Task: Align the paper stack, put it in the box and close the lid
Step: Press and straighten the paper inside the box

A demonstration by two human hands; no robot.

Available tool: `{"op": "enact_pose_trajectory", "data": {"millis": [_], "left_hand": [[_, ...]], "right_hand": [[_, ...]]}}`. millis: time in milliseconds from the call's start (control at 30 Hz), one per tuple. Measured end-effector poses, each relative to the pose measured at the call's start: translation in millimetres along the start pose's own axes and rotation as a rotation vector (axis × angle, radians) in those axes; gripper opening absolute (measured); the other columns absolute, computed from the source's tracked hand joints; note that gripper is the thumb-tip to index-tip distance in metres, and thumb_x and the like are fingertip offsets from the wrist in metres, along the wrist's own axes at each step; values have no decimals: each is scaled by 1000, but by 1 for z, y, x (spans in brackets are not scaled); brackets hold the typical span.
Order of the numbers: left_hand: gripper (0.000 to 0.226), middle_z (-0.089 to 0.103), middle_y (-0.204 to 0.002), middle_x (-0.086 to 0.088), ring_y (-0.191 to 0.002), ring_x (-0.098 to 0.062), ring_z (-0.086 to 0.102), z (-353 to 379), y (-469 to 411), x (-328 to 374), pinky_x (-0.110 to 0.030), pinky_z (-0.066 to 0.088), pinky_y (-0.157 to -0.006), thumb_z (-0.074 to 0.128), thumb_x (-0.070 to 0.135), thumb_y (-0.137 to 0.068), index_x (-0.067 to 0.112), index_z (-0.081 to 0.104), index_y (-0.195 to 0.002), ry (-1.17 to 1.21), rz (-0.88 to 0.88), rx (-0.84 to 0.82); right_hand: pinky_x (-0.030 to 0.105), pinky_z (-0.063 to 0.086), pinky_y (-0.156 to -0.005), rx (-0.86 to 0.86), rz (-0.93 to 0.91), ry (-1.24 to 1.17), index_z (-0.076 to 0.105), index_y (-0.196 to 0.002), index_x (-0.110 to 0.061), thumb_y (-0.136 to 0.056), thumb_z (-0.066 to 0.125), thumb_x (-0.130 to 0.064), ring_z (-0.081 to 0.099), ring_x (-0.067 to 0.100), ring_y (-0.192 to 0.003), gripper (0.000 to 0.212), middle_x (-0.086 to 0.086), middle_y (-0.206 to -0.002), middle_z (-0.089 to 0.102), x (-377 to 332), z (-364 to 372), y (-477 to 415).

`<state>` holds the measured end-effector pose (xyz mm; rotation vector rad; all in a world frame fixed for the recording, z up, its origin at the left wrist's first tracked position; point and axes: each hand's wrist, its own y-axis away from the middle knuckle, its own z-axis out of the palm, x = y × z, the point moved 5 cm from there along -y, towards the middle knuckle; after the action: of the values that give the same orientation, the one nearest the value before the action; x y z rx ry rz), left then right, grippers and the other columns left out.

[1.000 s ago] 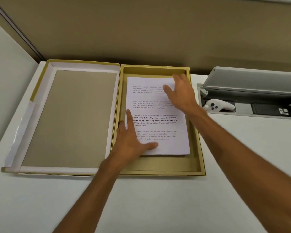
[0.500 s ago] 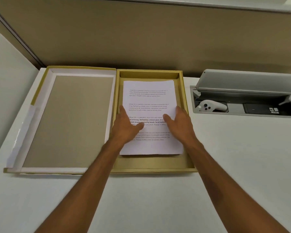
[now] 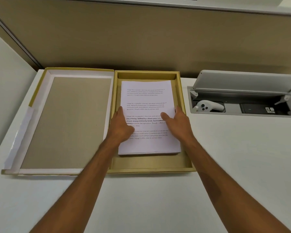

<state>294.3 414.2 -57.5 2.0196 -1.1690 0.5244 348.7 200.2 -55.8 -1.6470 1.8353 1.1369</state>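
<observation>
Both hands have slid outward, left hand [image 3: 120,126] and right hand [image 3: 178,122] seemingly flat, fingers spread, flanking the paper stack [image 3: 148,101].

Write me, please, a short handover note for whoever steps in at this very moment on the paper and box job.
Left hand: flat and open against the left edge of the paper stack.
Right hand: flat and open against the stack's right edge.
Stack lies in the box, roughly squared, with bare floor nearer you.
Lid lies open flat, to the box's left.
Done: paper is in the box.
Left: release the stack, swing the lid over and close it.
</observation>
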Motion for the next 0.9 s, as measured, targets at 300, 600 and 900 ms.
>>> {"op": "enact_pose_trajectory", "data": {"millis": [300, 600, 900], "left_hand": [[80, 55, -118, -1, -86, -6, 52, 3, -4, -2, -9, 37, -41, 79, -4, -73, 14, 37, -139, 24, -5, 25], [102, 52, -139, 4, -124, -21, 55, -3, 6, 9, -16, 48, -73, 93, 22, -66, 21, 29, -145, 186, 101, -13], [155, 1, -164, -3, -149, -30, 16, 30, 61, -20, -51, 36, -110, 91, 56, -49, 54, -34, -141, -268, 83, -128]], "right_hand": [[25, 41, -72, 10, 66, -78, 47, -133, -18, -92, 64, -45, 53, 12, -100, 52, 1, -135, 59, 5, 5, -3], [35, 52, -87, 40, -52, 49, 45, -139, -12, -95, 60, -46, 59, 26, -119, 58, 7, -139, 57, -17, -14, -16], [45, 40, -107, -144, -499, 649, 52, -140, -3, -101, 50, -44, 45, 33, -134, 57, 18, -145, 49, -99, 10, -117]]}}
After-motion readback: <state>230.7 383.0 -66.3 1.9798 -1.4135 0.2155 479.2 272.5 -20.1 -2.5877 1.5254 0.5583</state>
